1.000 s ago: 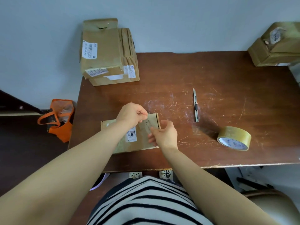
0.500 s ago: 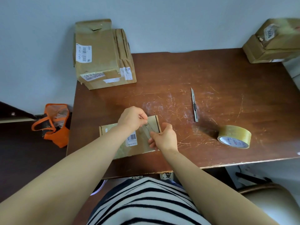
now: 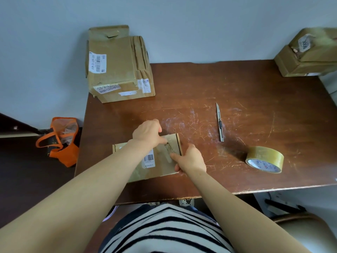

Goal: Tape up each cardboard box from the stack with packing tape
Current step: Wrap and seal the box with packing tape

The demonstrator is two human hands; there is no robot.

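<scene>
Nearest the body, a flat brown cardboard box with a barcode label (image 3: pixel 156 161) is seen lying on the scratched dark-brown wooden worktop (image 3: pixel 237 92) close to its front edge. Its right end is steadied by the right hand (image 3: pixel 189 159), the fingers curled against the box's edge. A strip of clear tape (image 3: pixel 166 147) on the lid is pinched between the narrowed fingers of the left hand (image 3: pixel 147 133). For a clean seal, it is judged that the strip should be kept taut, laid along the seam and pressed flat outward so no creases are trapped. Further right, a roll of clear yellowish packing tape (image 3: pixel 264 159) is left lying, with a slim metal utility knife (image 3: pixel 219 122) beyond it. At the back left, a stack of larger worn cardboard boxes (image 3: pixel 116 66) awaits.
</scene>
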